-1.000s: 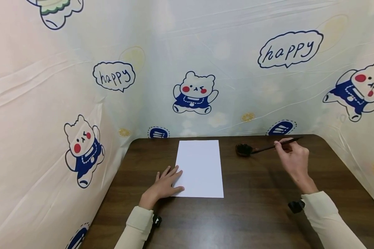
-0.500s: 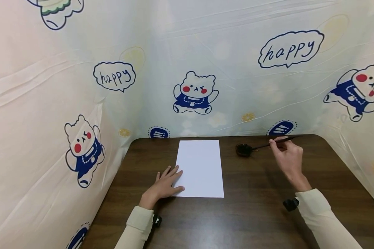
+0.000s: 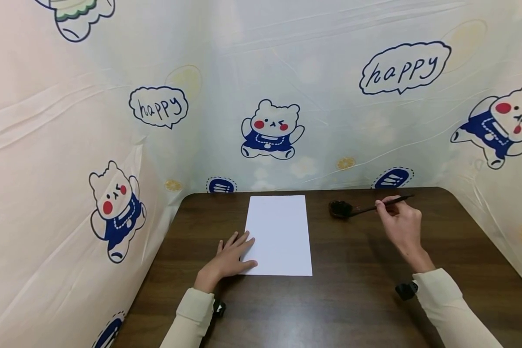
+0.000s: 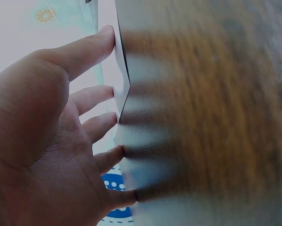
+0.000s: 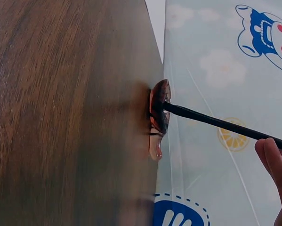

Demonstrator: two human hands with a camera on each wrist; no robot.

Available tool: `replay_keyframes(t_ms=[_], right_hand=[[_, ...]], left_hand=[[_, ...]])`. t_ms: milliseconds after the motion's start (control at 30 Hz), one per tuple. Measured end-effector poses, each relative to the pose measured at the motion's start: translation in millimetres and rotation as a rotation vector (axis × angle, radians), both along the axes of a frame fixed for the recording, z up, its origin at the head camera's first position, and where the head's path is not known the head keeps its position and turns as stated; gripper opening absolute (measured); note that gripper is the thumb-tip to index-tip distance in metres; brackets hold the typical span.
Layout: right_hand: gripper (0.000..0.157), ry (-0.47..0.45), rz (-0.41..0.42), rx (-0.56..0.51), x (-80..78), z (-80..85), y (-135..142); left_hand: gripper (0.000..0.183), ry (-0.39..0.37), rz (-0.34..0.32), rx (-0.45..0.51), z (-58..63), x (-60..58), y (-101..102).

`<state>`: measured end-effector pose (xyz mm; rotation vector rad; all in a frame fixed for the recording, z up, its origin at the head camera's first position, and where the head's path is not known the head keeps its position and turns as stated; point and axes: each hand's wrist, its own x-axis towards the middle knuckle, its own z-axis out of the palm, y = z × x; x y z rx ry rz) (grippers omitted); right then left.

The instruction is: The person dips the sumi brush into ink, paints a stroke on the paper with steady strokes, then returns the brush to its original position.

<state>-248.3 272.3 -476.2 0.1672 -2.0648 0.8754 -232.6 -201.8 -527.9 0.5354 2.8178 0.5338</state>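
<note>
In the head view a white sheet of paper (image 3: 282,232) lies near the table's far edge, left of centre. My left hand (image 3: 227,260) rests on its lower left corner with fingers spread; in the left wrist view the fingertips touch paper and table. Farther right, my right hand (image 3: 403,227) pinches the dark handle of a writing brush (image 3: 369,209). The brush's head is down in a small dark dish (image 3: 340,209), its bristles hidden. The right wrist view shows the dish as brownish and glossy, with the brush handle (image 5: 216,123) slanting out of it.
The dark wooden table (image 3: 322,309) has rounded far corners. Behind it and at its sides hangs a pale curtain (image 3: 330,121) printed with bears and "happy" bubbles. Small black devices sit at both wrists, such as the right wrist device (image 3: 406,291).
My right hand has shifted a little to the left, still holding the brush. The handle's rear end has moved left and slightly down. My left hand and the paper have stayed put.
</note>
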Motion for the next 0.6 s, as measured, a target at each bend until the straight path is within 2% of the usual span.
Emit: replay_keyframes(t_ms=[200,600], right_hand=[[0.013,-0.012,-0.023,0.002,0.0,-0.5,3.6],[0.013,-0.014,-0.003,0.012,1.9,1.5,7.2]], left_hand=[[0.074,0.001,-0.002,0.007,-0.7,0.0,0.4],[0.074,-0.002,0.002,0.006,2.3,1.1,1.4]])
